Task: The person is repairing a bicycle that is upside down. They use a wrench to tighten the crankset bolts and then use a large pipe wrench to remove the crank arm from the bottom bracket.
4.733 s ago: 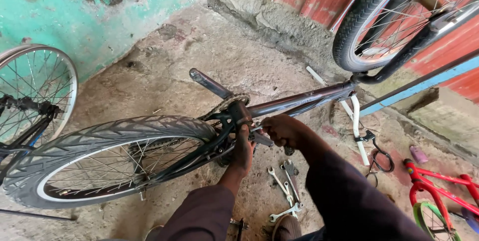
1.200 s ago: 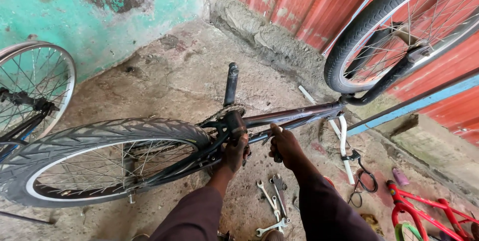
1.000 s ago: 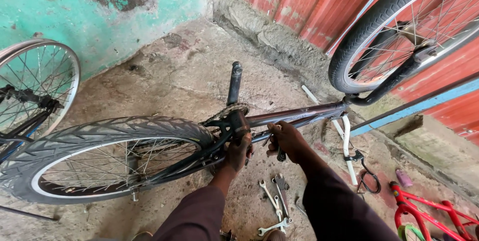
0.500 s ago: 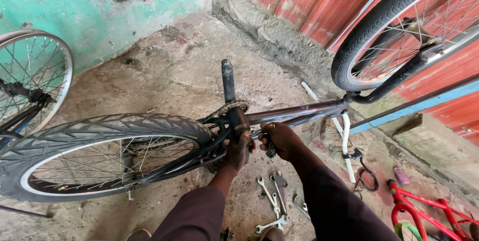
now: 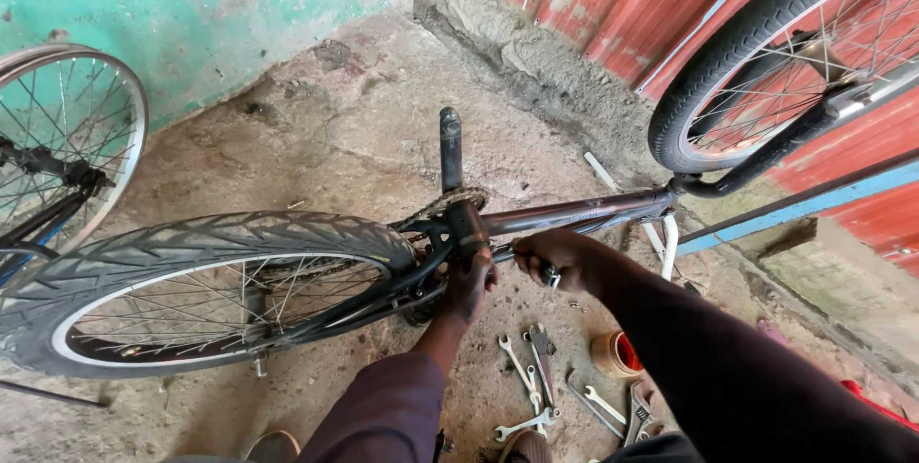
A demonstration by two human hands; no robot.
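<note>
Bicycle under repair, viewed from above. The bottom bracket [image 5: 466, 225] sits mid-scene, low over the concrete floor [image 5: 325, 137], where the frame tube [image 5: 574, 214] meets the chainring [image 5: 442, 204]. One crank arm [image 5: 450, 147] is in place and points straight away from the viewer, toward the corner where the green wall [image 5: 191, 13] meets the red corrugated wall [image 5: 613, 3]; its long axis runs near to far. The frame tube's long axis runs left to right, rising slightly toward the front wheel [image 5: 795, 51] at upper right. The rear wheel [image 5: 206, 286] lies to the left, mounted and tyred.

The left hand [image 5: 469, 281] is closed around the underside of the bracket shell. The right hand [image 5: 560, 260] is clenched on a small dark tool [image 5: 549, 276] just right of the bracket; its working end is hidden.

Judged progress: mid-way; wheels, chainring and one crank are fitted, while fastening at the bracket appears unfinished, and no near-side crank is visible.

Spanners [image 5: 531, 386] and a small red-lined tin [image 5: 617, 354] lie on the floor near the lower edge. A second bicycle wheel [image 5: 57, 147] stands at the left edge.
</note>
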